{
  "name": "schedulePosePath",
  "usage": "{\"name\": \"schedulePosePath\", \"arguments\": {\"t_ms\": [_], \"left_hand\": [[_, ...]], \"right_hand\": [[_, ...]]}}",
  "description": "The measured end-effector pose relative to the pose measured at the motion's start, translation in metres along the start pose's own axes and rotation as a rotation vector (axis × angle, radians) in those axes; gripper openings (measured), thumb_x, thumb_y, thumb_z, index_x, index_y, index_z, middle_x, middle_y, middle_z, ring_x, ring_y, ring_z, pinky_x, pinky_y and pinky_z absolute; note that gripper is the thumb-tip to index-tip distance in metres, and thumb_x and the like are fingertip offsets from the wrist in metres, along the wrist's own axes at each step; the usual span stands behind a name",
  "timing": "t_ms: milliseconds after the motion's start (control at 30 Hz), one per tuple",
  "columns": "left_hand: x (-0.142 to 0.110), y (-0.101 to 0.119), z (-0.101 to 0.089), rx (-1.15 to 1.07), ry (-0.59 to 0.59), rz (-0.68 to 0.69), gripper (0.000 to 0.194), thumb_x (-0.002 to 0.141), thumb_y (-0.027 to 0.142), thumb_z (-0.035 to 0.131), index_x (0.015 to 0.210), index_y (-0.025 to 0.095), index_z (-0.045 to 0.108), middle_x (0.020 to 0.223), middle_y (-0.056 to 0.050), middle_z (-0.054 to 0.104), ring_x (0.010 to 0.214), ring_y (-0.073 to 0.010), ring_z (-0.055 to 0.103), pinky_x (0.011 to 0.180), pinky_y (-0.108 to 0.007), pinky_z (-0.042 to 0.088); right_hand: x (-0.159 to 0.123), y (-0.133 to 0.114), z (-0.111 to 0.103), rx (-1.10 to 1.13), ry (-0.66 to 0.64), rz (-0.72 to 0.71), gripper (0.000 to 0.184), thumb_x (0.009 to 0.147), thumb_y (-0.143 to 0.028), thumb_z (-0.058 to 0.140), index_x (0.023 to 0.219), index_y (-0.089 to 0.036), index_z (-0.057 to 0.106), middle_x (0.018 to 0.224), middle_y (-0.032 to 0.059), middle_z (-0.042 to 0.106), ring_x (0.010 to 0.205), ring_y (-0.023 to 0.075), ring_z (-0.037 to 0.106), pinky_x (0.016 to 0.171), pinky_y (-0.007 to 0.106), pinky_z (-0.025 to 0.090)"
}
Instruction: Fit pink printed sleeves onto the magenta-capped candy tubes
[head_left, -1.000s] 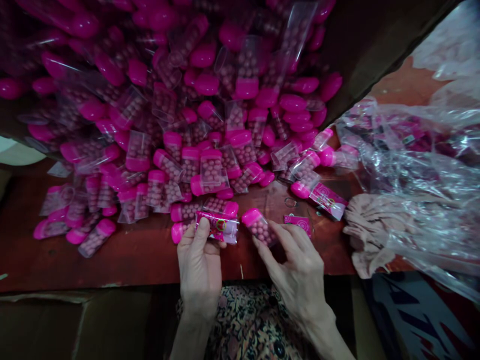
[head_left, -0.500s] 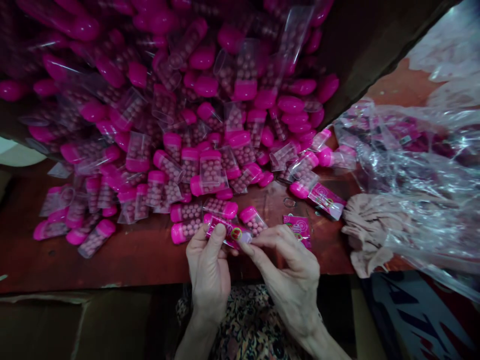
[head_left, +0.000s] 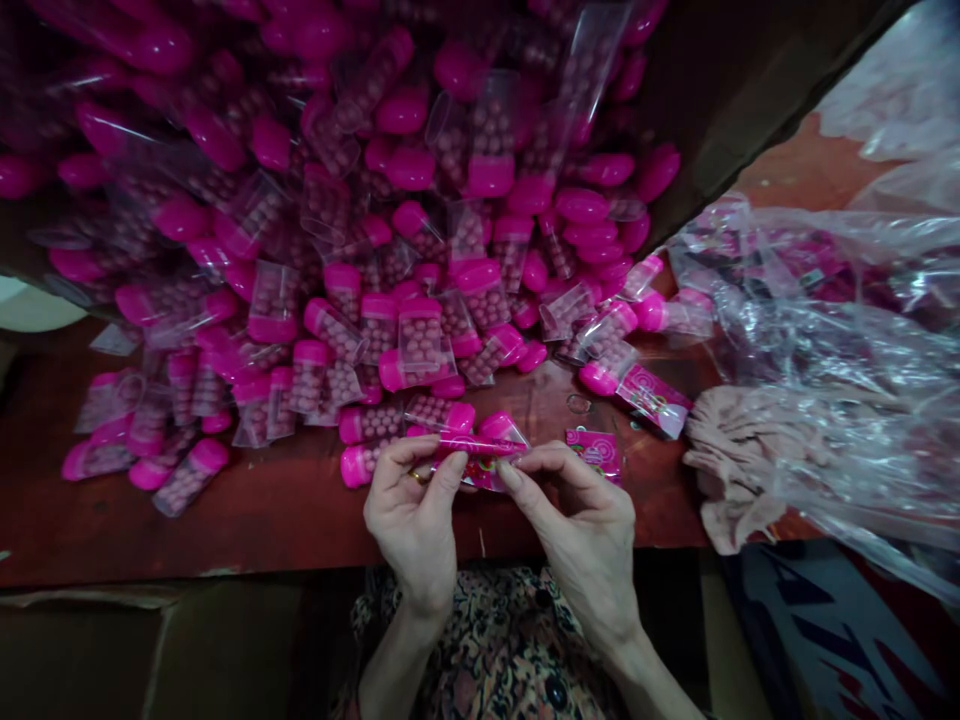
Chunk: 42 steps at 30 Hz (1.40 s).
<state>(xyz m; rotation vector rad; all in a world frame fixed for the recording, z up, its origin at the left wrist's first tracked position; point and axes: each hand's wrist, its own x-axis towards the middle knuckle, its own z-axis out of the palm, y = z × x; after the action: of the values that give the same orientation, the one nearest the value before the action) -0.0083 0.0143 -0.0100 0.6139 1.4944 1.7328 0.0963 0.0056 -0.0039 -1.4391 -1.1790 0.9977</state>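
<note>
Between my two hands is a printed pink label sleeve (head_left: 480,462), pinched at both ends. My left hand (head_left: 416,515) grips its left end between thumb and fingers; a ring shows on one finger. My right hand (head_left: 581,515) pinches the right end with thumb and forefinger. Just behind the sleeve lies a small clear candy container with a pink cap (head_left: 502,428), partly hidden by it. Beyond my left hand, more candy containers (head_left: 371,423) lie on their sides. A flat pink label (head_left: 596,452) rests on the table beyond my right hand.
A large heap of pink-capped candy containers (head_left: 420,340) spills from a dark box onto the reddish table (head_left: 285,520). One container carries a pink sleeve (head_left: 652,400). On the right are a crumpled cloth (head_left: 739,450) and clear plastic bags (head_left: 840,350).
My right hand has left the candy container and come to the sleeve's right end. My left hand has shifted right, and the sleeve is now held by both hands.
</note>
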Motion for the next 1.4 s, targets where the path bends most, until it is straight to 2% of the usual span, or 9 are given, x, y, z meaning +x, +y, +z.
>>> {"name": "schedulePosePath", "arguments": {"t_ms": [100, 233, 433, 733, 933, 1033, 1133, 1300, 1400], "left_hand": [[0.003, -0.002, -0.002, 0.009, 0.001, 0.007, 0.016, 0.061, 0.014, 0.076, 0.072, 0.017, 0.065, 0.065, 0.003, 0.061, 0.052, -0.0069, 0.056, 0.049, -0.015, 0.047], [0.007, -0.002, -0.005, 0.013, -0.074, -0.062, 0.022, 0.060, 0.014, 0.077, 0.078, 0.018, 0.067, 0.067, 0.002, 0.063, 0.053, -0.0075, 0.056, 0.048, -0.016, 0.048], [0.008, 0.004, -0.006, -0.062, -0.185, -0.170, 0.021, 0.061, 0.014, 0.076, 0.079, 0.018, 0.066, 0.064, 0.000, 0.066, 0.050, -0.0104, 0.058, 0.042, -0.018, 0.049], [0.007, 0.000, -0.009, -0.055, -0.175, -0.171, 0.019, 0.063, 0.013, 0.075, 0.073, 0.018, 0.060, 0.060, 0.005, 0.061, 0.045, -0.0075, 0.057, 0.043, -0.018, 0.051], [0.010, 0.001, -0.011, -0.076, -0.180, -0.133, 0.018, 0.061, 0.010, 0.076, 0.067, 0.017, 0.060, 0.068, 0.005, 0.059, 0.054, -0.0055, 0.056, 0.044, -0.013, 0.049], [0.011, 0.001, -0.013, -0.100, -0.253, -0.137, 0.015, 0.063, 0.011, 0.075, 0.063, 0.017, 0.061, 0.070, 0.005, 0.058, 0.056, -0.0063, 0.056, 0.044, -0.014, 0.049], [0.012, 0.001, -0.017, -0.098, -0.404, -0.186, 0.006, 0.069, 0.015, 0.070, 0.066, 0.018, 0.066, 0.069, 0.003, 0.059, 0.057, -0.0085, 0.056, 0.046, -0.017, 0.050], [0.014, -0.004, -0.020, -0.084, -0.500, -0.139, 0.007, 0.069, 0.021, 0.072, 0.076, 0.019, 0.072, 0.078, -0.002, 0.065, 0.073, -0.0132, 0.059, 0.068, -0.023, 0.051], [0.015, -0.005, -0.020, -0.115, -0.558, -0.177, 0.011, 0.065, 0.020, 0.076, 0.074, 0.019, 0.072, 0.075, 0.000, 0.064, 0.073, -0.0122, 0.058, 0.068, -0.021, 0.047]], "right_hand": [[0.001, 0.003, -0.001, 0.052, -0.022, 0.062, 0.010, 0.075, -0.026, 0.067, 0.072, -0.019, 0.060, 0.067, -0.0019, 0.058, 0.062, 0.0112, 0.055, 0.057, 0.023, 0.046], [0.003, 0.004, -0.004, 0.097, -0.051, 0.094, 0.014, 0.075, -0.026, 0.067, 0.068, -0.018, 0.058, 0.067, -0.0029, 0.055, 0.060, 0.0096, 0.051, 0.054, 0.021, 0.042], [0.006, 0.005, -0.010, 0.112, -0.113, 0.092, 0.012, 0.077, -0.028, 0.065, 0.071, -0.019, 0.059, 0.073, -0.0023, 0.055, 0.067, 0.0111, 0.052, 0.062, 0.024, 0.043], [0.003, 0.003, -0.010, 0.075, -0.099, 0.086, 0.006, 0.081, -0.025, 0.062, 0.083, -0.025, 0.067, 0.075, -0.0035, 0.056, 0.071, 0.0097, 0.053, 0.064, 0.021, 0.041], [0.006, 0.002, -0.011, 0.197, -0.144, 0.087, 0.002, 0.078, -0.025, 0.065, 0.079, -0.024, 0.066, 0.077, -0.0028, 0.056, 0.074, 0.0104, 0.054, 0.066, 0.022, 0.042], [0.007, 0.001, -0.012, 0.210, -0.166, 0.087, 0.006, 0.074, -0.026, 0.069, 0.072, -0.022, 0.066, 0.076, -0.0019, 0.055, 0.072, 0.0112, 0.054, 0.063, 0.022, 0.042], [0.008, 0.001, -0.013, 0.199, -0.165, 0.079, 0.010, 0.072, -0.027, 0.071, 0.066, -0.021, 0.067, 0.076, -0.0012, 0.055, 0.070, 0.0115, 0.054, 0.061, 0.023, 0.042], [0.006, -0.001, -0.013, 0.179, -0.173, 0.067, 0.016, 0.082, -0.031, 0.060, 0.071, -0.022, 0.069, 0.086, 0.0013, 0.057, 0.077, 0.0131, 0.053, 0.065, 0.024, 0.043], [0.005, -0.003, -0.013, 0.128, -0.245, 0.062, 0.026, 0.087, -0.033, 0.052, 0.069, -0.019, 0.066, 0.083, 0.0026, 0.055, 0.073, 0.0131, 0.051, 0.062, 0.024, 0.041]]}}
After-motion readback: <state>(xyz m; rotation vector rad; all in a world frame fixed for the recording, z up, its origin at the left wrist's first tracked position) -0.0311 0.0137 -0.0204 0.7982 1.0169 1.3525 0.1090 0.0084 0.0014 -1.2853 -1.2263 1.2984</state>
